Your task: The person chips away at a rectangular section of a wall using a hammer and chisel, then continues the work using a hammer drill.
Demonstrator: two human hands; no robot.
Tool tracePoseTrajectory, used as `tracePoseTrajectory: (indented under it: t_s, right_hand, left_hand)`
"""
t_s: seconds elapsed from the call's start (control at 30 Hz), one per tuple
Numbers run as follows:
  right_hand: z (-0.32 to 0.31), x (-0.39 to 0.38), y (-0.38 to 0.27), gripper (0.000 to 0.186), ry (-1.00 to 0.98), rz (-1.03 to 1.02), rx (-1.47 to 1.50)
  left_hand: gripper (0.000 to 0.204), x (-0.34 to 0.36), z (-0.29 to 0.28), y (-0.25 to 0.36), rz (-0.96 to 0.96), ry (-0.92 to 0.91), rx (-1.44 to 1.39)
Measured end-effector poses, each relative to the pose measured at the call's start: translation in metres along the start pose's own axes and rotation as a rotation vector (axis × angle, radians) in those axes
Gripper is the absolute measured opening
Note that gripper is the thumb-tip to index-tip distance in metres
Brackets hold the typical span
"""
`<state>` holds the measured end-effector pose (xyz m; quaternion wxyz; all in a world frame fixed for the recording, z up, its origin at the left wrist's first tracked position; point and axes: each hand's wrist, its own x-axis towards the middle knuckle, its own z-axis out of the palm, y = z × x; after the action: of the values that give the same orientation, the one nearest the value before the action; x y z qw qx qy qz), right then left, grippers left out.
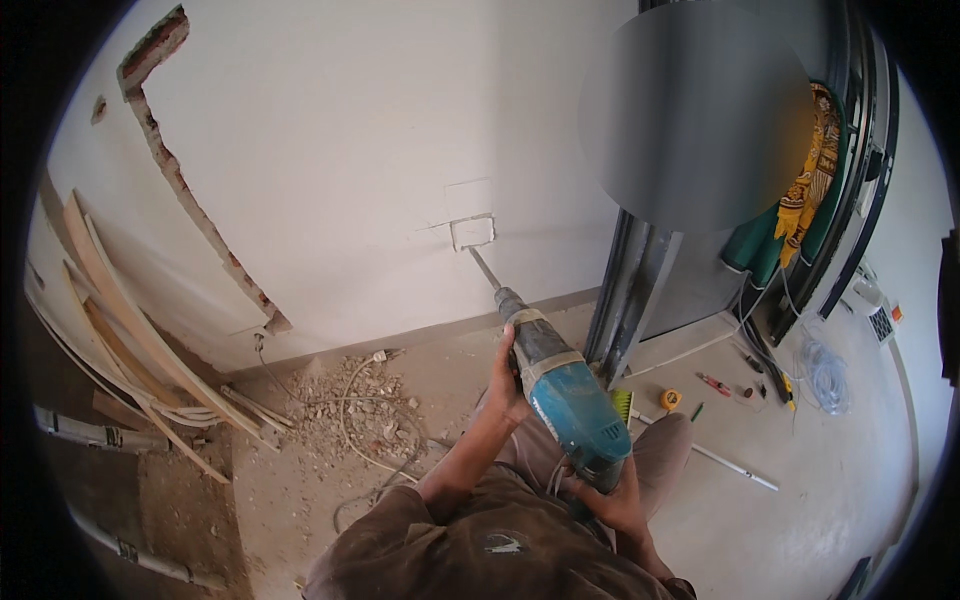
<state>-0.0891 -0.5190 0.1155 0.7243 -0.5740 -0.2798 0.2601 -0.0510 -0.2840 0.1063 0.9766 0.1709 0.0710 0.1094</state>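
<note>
A teal and dark grey rotary hammer [575, 405] slants up from my lap toward the white wall [380, 150]. My left hand [508, 385] is closed at its front part, with the thumb along the body. At the rear end my right hand [617, 498] is wrapped round the handle; the trigger is hidden. The long steel chisel bit [484, 268] reaches the lower edge of a small chipped square outline [472, 232] in the plaster. Thin pencil lines mark another rectangle just above it.
Rubble [365, 410] and a cable [345, 400] lie on the floor at left. Bent wooden strips [130, 310] lean below a chased channel [185, 180]. At right are a metal door frame [640, 290], a tape measure [670, 399], pliers [714, 384], a tube [735, 466] and coiled clear hose [825, 375].
</note>
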Motion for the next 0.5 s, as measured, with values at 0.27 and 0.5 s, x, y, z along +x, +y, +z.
tracePoseTrajectory:
  t_s: [0.27, 0.5]
  right_hand:
    - [0.035, 0.029, -0.02, 0.089, 0.029, 0.045, -0.056]
    - [0.049, 0.023, -0.005, 0.09, 0.025, 0.072, -0.063]
  left_hand:
    - [0.059, 0.012, -0.015, 0.028, 0.009, -0.084, -0.103]
    - [0.059, 0.008, -0.027, 0.033, -0.059, 0.009, -0.207]
